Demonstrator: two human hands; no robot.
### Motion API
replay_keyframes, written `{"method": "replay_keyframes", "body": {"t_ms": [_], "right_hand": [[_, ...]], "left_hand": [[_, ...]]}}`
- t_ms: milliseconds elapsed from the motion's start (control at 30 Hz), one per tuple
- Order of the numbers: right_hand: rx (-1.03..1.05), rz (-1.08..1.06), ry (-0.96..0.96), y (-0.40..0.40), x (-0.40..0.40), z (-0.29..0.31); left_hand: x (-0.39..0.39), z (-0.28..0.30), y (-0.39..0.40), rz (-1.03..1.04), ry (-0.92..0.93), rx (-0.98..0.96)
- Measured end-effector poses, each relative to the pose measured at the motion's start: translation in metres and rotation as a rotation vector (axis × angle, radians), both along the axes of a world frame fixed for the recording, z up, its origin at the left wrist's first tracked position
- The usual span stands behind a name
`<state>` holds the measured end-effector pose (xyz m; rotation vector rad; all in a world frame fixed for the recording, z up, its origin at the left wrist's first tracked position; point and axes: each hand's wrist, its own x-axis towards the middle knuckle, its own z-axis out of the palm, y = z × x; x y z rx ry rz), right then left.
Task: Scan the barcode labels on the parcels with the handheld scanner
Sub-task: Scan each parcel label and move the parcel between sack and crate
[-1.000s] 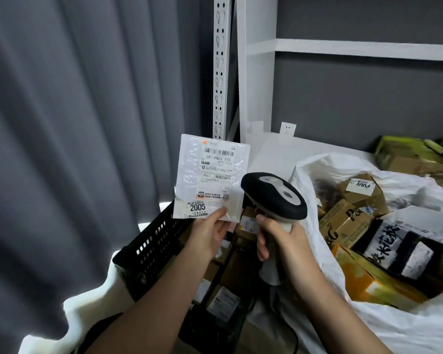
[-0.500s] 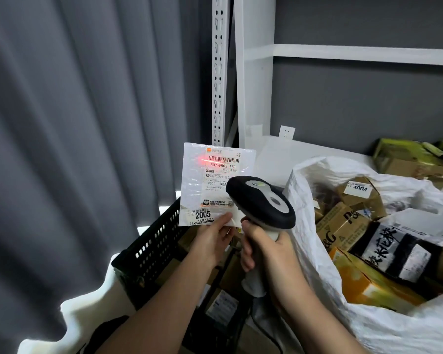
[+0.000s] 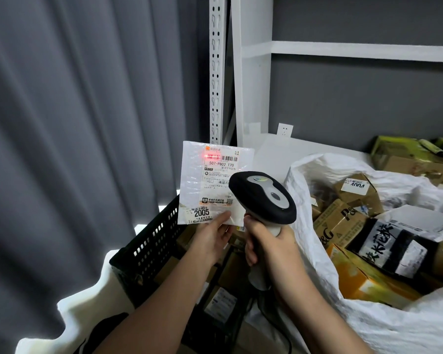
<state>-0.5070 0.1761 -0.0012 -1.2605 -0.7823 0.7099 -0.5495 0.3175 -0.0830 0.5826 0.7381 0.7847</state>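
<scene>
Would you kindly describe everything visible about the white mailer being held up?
The white mailer is a flat, roughly square padded envelope, seemingly bubble-lined plastic, held upright above the black crate. The left hand pinches its lower edge. A printed label with barcodes covers its face; a sticker reads 2005. A red glow sits on the top barcode, the scanner facing it.

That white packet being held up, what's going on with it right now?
A person is scanning it. The left hand pinches the white bubble mailer by its lower edge and holds it upright, label facing the camera. The right hand grips the handheld scanner, aimed at the mailer, and a red glow sits on the left end of the top barcode. Below is a black crate with parcels in it; to the right, a white sack full of boxes.
</scene>
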Motion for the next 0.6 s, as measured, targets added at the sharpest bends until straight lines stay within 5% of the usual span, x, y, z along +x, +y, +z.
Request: {"method": "replay_keyframes", "body": {"t_ms": [233, 600], "right_hand": [[0.113, 0.042, 0.079, -0.016, 0.011, 0.01], [0.196, -0.235, 0.154, -0.11, 0.099, 0.045]], "left_hand": [[-0.003, 0.012, -0.012, 0.034, 0.093, 0.128], [0.039, 0.105, -0.076, 0.057, 0.436, 0.936]]}}
